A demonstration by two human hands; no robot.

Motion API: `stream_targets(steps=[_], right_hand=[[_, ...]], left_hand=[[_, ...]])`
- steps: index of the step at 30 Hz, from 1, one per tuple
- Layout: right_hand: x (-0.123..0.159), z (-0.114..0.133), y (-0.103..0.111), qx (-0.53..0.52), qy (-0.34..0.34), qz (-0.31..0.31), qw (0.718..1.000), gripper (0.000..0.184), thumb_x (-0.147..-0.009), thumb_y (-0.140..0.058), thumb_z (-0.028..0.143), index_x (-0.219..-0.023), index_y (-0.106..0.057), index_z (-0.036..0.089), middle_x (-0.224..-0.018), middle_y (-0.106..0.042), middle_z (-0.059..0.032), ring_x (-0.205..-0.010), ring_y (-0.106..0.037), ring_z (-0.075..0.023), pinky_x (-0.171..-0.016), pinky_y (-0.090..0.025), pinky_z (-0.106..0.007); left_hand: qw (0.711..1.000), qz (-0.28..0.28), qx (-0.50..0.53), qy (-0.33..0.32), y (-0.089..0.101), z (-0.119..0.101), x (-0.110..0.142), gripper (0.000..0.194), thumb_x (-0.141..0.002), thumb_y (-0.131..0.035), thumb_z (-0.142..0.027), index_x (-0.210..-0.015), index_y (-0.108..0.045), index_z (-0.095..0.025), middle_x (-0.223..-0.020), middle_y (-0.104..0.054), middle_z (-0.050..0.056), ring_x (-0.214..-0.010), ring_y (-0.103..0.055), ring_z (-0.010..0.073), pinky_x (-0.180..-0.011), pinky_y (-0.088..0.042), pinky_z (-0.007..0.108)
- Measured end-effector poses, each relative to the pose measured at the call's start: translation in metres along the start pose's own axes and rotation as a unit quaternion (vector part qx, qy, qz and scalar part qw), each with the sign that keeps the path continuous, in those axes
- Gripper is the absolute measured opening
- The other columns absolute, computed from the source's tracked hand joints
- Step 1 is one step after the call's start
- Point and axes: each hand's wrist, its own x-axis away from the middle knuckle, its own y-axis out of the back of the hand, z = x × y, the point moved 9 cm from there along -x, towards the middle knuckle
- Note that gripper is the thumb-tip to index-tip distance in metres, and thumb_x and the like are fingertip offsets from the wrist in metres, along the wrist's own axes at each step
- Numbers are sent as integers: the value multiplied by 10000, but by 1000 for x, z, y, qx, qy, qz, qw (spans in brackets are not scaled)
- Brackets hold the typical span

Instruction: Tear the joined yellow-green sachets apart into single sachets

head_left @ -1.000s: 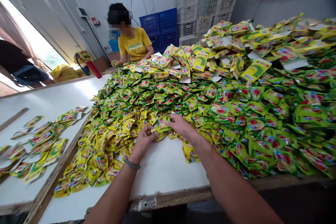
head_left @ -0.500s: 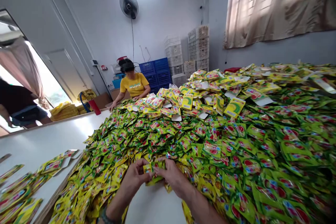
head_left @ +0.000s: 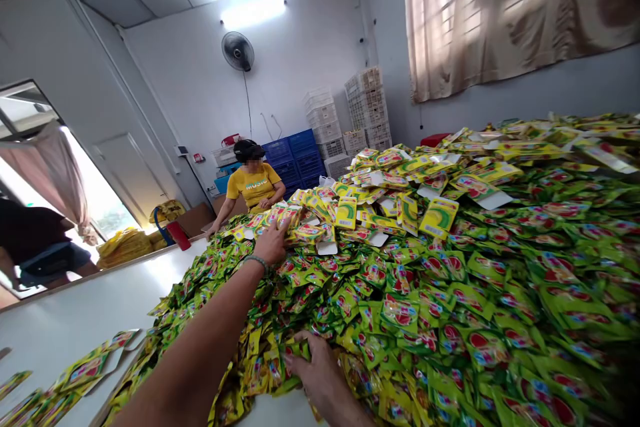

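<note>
My left hand point(head_left: 271, 244) is stretched far forward over the heap, fingers extended at the near edge of the yellow cartons point(head_left: 305, 232). Its fingertips seem to touch a carton, though none is lifted. A bracelet circles that wrist. Low in the middle, my right hand point(head_left: 320, 370) has thumb and fingers closed round green sachets point(head_left: 300, 349); how many is hidden. All about it lie loose green sachets with red fruit pictures point(head_left: 400, 310) and yellower sachets point(head_left: 263, 370).
More packed cartons point(head_left: 95, 363) lie on the white table point(head_left: 115, 287) at left. A red flask point(head_left: 179, 235) stands farther back. A co-worker in a yellow shirt point(head_left: 253, 187) sits beyond the heap. Blue crates point(head_left: 295, 157) and white crates point(head_left: 367, 107) are stacked by the wall.
My left hand has left the sachets and moved forward to the cartons. My right hand stays low with the sachets. The view has tilted upward.
</note>
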Motion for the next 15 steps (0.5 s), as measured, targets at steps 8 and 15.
stream_targets(steps=[8,15], right_hand=[[-1,10,-2,8,17,7,1000,245,-708,-589,327,-909,-613,190,-756,-629,-28,-706,-588,-198,-628,-404,-272],[-11,14,13,-64,99,-30,993,374,-703,-619,489,-878,-617,158,-654,-596,-13,-630,-529,-183,-591,-399,-278]], left_hand=[[993,-59,61,83,35,55,40,460,-800,-494,-264,-1249,-536,-170,-990,-655,146,-931,-602,298,-808,-437,381],[742,13,638,208,-9,78,178,551,-696,-713,-418,-1168,-541,-192,-884,-664,47,-631,-648,159,-609,-511,266]])
